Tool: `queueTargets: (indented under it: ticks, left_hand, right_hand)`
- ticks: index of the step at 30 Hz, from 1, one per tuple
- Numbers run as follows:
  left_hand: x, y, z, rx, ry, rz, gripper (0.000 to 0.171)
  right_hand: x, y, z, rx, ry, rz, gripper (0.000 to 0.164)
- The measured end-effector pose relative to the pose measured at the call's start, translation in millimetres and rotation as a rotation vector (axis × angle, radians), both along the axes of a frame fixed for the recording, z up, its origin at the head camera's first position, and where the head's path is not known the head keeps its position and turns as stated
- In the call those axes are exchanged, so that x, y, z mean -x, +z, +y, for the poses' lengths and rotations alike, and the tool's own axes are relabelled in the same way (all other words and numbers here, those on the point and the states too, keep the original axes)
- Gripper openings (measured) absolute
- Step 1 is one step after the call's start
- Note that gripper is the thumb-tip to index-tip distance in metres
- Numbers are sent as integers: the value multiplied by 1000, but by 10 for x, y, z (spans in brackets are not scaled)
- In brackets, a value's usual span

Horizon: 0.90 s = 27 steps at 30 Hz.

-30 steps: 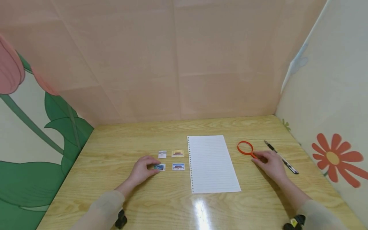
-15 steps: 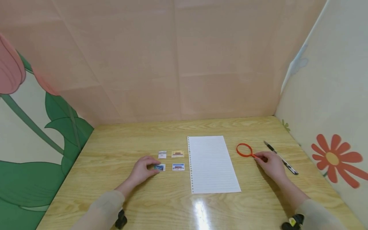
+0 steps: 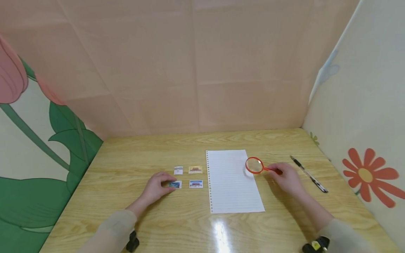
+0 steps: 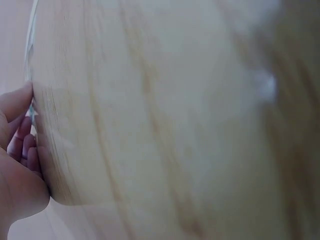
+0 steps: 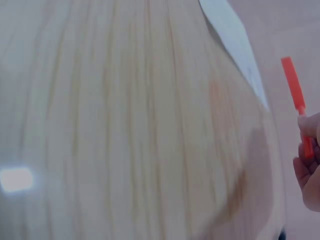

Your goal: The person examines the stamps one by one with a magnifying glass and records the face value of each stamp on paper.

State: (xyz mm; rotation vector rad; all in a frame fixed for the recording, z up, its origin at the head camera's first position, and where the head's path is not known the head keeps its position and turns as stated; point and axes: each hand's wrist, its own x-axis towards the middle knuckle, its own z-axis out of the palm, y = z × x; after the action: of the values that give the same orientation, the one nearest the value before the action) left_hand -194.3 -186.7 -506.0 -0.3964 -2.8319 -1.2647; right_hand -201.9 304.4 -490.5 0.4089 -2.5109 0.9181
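Note:
My right hand [image 3: 287, 178] pinches the handle of a red-rimmed magnifying glass [image 3: 254, 165], whose lens is above the right edge of a lined, hole-punched paper sheet [image 3: 234, 186]. Seen from the right wrist, the magnifying glass [image 5: 294, 85] is edge-on, raised off the table, the fingers [image 5: 310, 135] around its handle. On the left, my left hand [image 3: 156, 188] holds a blue-green stamp [image 3: 176, 184] flat on the table, thumb and index finger at its top and bottom edges. The left wrist view shows only part of this hand [image 4: 20, 150]; the stamp is mostly hidden there.
Near the held stamp lie a blue-and-red stamp [image 3: 196, 184], a yellow stamp [image 3: 195, 169] and a pale stamp [image 3: 178, 170]. A black-and-clear pen [image 3: 308, 173] lies right of the right hand. Patterned walls border the wooden table [image 3: 177, 225].
My right hand has lifted the magnifying glass and moved it left, from bare table to over the sheet's right edge. The left hand stays at the same stamp.

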Motion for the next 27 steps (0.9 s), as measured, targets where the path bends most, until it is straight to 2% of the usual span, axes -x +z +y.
queueTargets:
  ticks: [7, 17, 22, 27]
  left_hand:
    - [-1, -4, -3, 7, 0, -1, 28]
    - [4, -9, -5, 13, 1, -8, 28]
    - [6, -18, -15, 9, -15, 15, 28]
    - [7, -26, -23, -10, -43, 61, 29]
  right_hand:
    - [35, 18, -402, -10, 103, -6, 18]
    - [107, 20, -1150, 83, 304, 4, 23]
    - [100, 16, -1586, 65, 360, 45, 19]
    - [53, 11, -1941, 51, 390, 24, 18]
